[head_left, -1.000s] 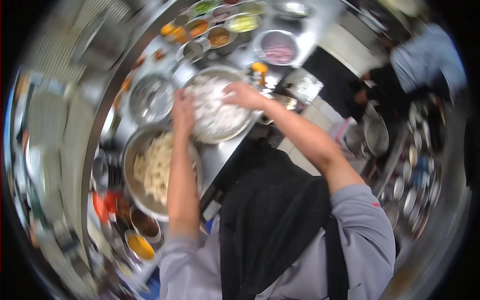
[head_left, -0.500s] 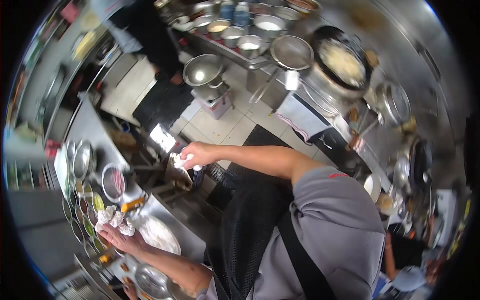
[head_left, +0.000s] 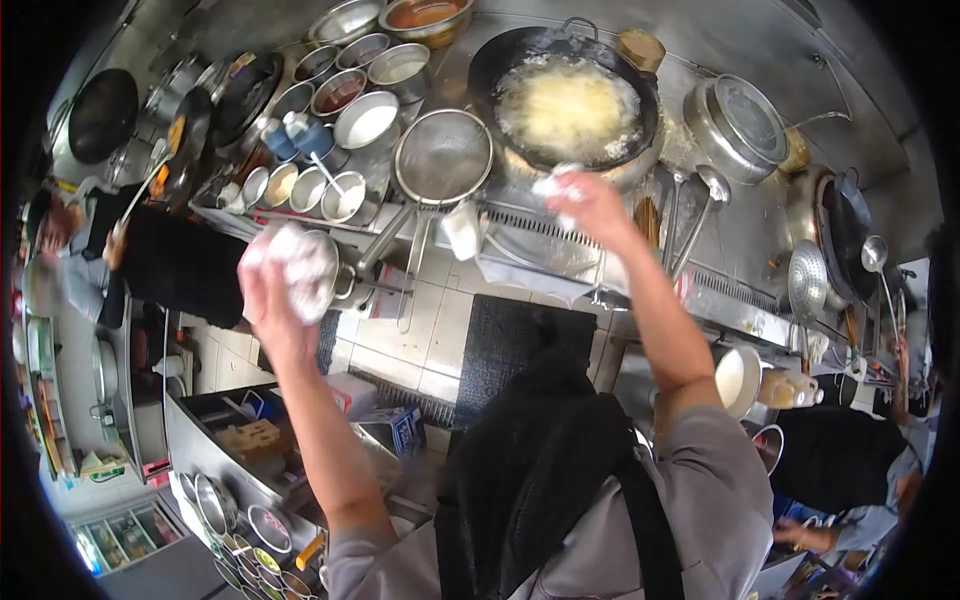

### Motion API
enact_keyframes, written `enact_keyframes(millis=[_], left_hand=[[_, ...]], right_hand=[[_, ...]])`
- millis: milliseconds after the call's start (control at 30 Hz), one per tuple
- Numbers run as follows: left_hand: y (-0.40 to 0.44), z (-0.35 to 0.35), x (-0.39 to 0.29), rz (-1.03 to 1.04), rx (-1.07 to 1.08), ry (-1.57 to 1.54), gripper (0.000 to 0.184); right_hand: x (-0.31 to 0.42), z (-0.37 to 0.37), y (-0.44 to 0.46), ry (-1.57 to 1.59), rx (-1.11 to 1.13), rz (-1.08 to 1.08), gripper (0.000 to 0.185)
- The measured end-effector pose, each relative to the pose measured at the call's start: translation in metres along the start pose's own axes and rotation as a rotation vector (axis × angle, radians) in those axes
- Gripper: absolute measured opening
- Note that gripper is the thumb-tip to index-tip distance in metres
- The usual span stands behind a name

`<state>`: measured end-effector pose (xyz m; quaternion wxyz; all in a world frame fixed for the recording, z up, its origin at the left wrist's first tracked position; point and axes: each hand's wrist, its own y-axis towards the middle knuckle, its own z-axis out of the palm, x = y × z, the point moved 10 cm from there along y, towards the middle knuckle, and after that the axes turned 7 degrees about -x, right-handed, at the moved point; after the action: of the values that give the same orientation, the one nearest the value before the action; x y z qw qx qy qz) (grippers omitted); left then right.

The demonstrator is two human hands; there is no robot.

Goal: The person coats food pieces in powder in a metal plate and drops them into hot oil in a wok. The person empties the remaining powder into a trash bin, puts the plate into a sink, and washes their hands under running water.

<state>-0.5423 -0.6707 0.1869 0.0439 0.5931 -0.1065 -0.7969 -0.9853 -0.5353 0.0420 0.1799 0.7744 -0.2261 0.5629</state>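
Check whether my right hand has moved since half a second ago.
Yes. Your right hand has moved toward the wok: it was well short of it and now shows by its near rim.

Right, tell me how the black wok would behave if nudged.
The black wok would likely slosh, since it holds bubbling liquid. It's probably heavy, being broad and loaded. Its sloping, rounded wall suggests it may rock.

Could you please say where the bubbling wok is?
The bubbling wok sits at the head view's upper centre, right of the strainer, beyond the right hand.

One bubbling wok (head_left: 486, 82), two blue bottles (head_left: 279, 143)
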Motion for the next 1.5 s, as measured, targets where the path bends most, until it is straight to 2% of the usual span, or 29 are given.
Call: enact_keyframes(millis=[67,100,133,200,267,300,333,367,400,467,500,567,667,700,733,767,800,867,900,933,967,1000,1067,1100,1167,1267,1333,1400,1500], left_hand=[[0.05,0.092,0.046,-0.064,0.111,0.041,0.032],[0.066,0.145,0.057,-0.036,0.187,0.179,0.029],[0.089,0.187,0.081,0.124,0.337,0.259,0.028],[0.108,0.267,0.136,-0.064,0.484,0.277,0.023],[0.122,0.325,0.204,-0.063,0.619,0.279,0.021],[0.122,0.347,0.228,-0.032,0.661,0.393,0.021],[0.115,0.365,0.242,-0.066,0.726,0.586,0.022],[0.118,0.372,0.286,-0.067,0.715,0.599,0.023],[0.119,0.377,0.314,-0.022,0.721,0.802,0.025],[0.113,0.392,0.326,0.113,0.79,0.953,0.033],[0.115,0.397,0.341,0.174,0.817,0.992,0.037],[0.128,0.403,0.35,0.098,0.776,1.016,0.041],[0.142,0.412,0.319,0.106,0.695,1.04,0.046],[0.15,0.412,0.309,0.126,0.67,1.032,0.047],[0.158,0.409,0.303,0.141,0.643,1.024,0.049],[0.163,0.407,0.29,0.229,0.644,0.974,0.049],[0.166,0.4,0.273,0.321,0.633,0.928,0.05],[0.151,0.373,0.187,0.453,0.523,0.791,0.048],[0.141,0.355,0.153,0.562,0.495,0.813,0.047],[0.131,0.329,0.122,0.545,0.46,0.826,0.046],[0.113,0.294,0.091,0.595,0.372,0.771,0.045],[0.096,0.255,0.064,0.645,0.27,0.764,0.045],[0.052,0.166,0.026,0.556,0.087,0.764,0.042],[0.024,0.122,0.01,0.515,-0.006,0.819,0.041],[-0.038,0.033,-0.012,0.437,-0.211,0.918,0.042],[-0.146,-0.104,-0.032,0.238,-0.498,1.014,0.044],[-0.237,-0.189,-0.061,0.198,-0.733,1.147,0.045],[-0.336,-0.26,-0.09,0.057,-1.037,1.178,0.045],[-0.482,-0.339,-0.129,-0.025,-1.426,1.302,0.04]], right_hand=[[0.022,-0.083,0.064,-0.161,-0.184,-0.093,0.039],[0.03,-0.117,0.098,-0.251,-0.259,-0.143,0.037],[0.037,-0.147,0.132,-0.339,-0.334,-0.194,0.034],[0.035,-0.186,0.205,-0.457,-0.363,-0.18,0.033],[0.008,-0.202,0.276,-0.555,-0.32,-0.211,0.033],[-0.01,-0.203,0.301,-0.604,-0.296,-0.229,0.033],[-0.031,-0.192,0.319,-0.649,-0.178,-0.229,0.033],[-0.053,-0.179,0.333,-0.694,-0.059,-0.229,0.032],[-0.07,-0.163,0.342,-0.74,0.061,-0.231,0.031],[-0.087,-0.143,0.35,-0.854,0.156,-0.15,0.033],[-0.089,-0.138,0.356,-0.849,0.135,-0.133,0.034],[-0.096,-0.13,0.37,-0.839,0.096,-0.091,0.038],[-0.079,-0.12,0.393,-0.738,-0.015,-0.386,0.042],[-0.057,-0.122,0.39,-0.772,-0.028,-0.413,0.041],[-0.043,-0.128,0.393,-0.625,-0.006,-0.47,0.039],[-0.024,-0.142,0.386,-0.608,-0.134,-0.578,0.038],[0.002,-0.154,0.372,-0.634,-0.179,-0.597,0.034],[0.052,-0.175,0.335,-0.571,-0.238,-0.49,0.03],[0.064,-0.186,0.329,-0.672,-0.289,-0.63,0.033],[0.109,-0.18,0.285,-0.653,-0.302,-0.591,0.037],[0.12,-0.182,0.27,-0.601,-0.31,-0.557,0.035],[0.132,-0.172,0.254,-0.469,-0.214,-0.542,0.032],[0.179,-0.127,0.207,-0.333,-0.202,-0.542,0.032],[0.193,-0.098,0.182,-0.17,-0.143,-0.519,0.033],[0.224,-0.022,0.141,-0.102,0.04,-0.675,0.032],[0.246,0.125,0.067,-0.103,0.437,-0.74,0.03],[0.248,0.225,-0.001,-0.113,0.665,-0.799,0.028],[0.246,0.317,-0.101,-0.069,0.961,-0.802,0.026],[0.269,0.411,-0.302,-0.05,1.413,-0.886,0.022]])
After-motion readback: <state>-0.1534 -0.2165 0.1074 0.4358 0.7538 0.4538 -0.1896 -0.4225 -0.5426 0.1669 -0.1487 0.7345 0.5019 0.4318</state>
